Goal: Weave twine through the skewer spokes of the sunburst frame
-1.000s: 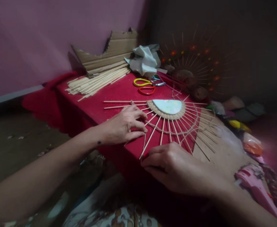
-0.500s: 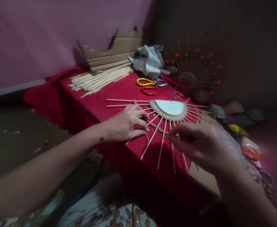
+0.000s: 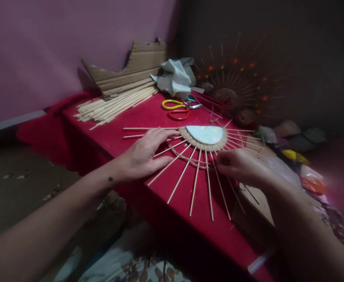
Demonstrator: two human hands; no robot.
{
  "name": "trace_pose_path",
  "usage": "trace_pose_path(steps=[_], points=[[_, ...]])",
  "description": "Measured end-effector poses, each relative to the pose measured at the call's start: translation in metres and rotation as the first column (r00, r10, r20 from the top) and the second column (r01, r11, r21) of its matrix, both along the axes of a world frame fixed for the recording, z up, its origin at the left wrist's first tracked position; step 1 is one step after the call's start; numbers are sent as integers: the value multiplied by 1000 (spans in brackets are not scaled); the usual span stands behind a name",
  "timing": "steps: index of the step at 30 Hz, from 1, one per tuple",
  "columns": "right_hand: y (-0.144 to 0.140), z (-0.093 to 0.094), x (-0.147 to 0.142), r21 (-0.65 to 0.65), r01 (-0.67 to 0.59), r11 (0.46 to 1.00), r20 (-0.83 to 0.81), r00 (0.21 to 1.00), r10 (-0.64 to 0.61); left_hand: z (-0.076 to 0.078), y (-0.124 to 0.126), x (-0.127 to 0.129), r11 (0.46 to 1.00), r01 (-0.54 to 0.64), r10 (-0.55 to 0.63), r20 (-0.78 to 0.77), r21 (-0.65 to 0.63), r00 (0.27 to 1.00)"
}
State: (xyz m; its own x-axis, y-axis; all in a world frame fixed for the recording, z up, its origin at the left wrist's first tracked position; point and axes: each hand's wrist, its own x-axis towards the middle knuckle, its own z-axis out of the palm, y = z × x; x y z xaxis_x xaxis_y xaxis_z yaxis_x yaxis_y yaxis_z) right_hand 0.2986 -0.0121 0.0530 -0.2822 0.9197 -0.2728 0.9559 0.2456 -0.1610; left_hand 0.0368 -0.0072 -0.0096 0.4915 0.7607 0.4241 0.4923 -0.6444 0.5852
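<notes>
Resting flat with fingers spread, the left hand (image 3: 144, 154) presses on the left spokes of the sunburst frame (image 3: 201, 156), while the right hand (image 3: 242, 166) pinches near the twine ring (image 3: 193, 159) woven through the sticks; what exactly it grips I cannot tell. That frame lies on the red cloth (image 3: 148, 113) directly ahead, between both hands, its sticks fanning from the half-round hub (image 3: 205, 135) toward the person, and the right hand sits nearer the weave. Beyond lie scissors (image 3: 176, 109), a bundle of sticks (image 3: 116, 103), torn cardboard (image 3: 133, 68) and crumpled cloth (image 3: 174, 76)
</notes>
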Motion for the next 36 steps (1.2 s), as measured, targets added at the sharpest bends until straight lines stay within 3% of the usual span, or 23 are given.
trace_pose_path(steps=[3, 6, 9, 12, 15, 19, 21, 26, 31, 36], points=[[1, 2, 1, -27, 4, 1000, 8, 1000, -4, -3, -1, 0, 989, -112, 126, 143, -100, 982], [0, 5, 1, -43, 12, 999, 0, 1000, -12, -4, -4, 0, 964, -232, 251, 168, -126, 953], [1, 6, 1, -48, 2, 999, -19, 1000, -3, -1, -10, 1, 933, -359, 356, 144, -5, 923], [1, 6, 0, -48, 8, 999, -19, 1000, -8, 0, -16, 3, 911, -390, 373, 134, 135, 918], [1, 5, 0, -40, 14, 999, 2, 1000, -14, -1, -21, 5, 896, -418, 392, 174, 153, 903], [2, 3, 0, -42, 16, 999, 14, 1000, -15, -4, -23, 2, 808, -527, 483, 217, 263, 848], [3, 2, 0, -40, 14, 999, 6, 1000, -13, -5, -23, -2, 782, -538, 502, 194, 314, 843], [2, 2, 0, -43, 37, 998, 0, 999, -37, -15, -20, -7, 813, -527, 503, 157, 248, 850], [1, 0, 0, -34, 39, 999, 1, 999, -39, -23, -18, -8, 813, -514, 511, 87, 275, 855], [4, -5, 1, -16, 37, 999, -5, 999, -37, -22, -21, -8, 803, -502, 483, 142, 323, 864]])
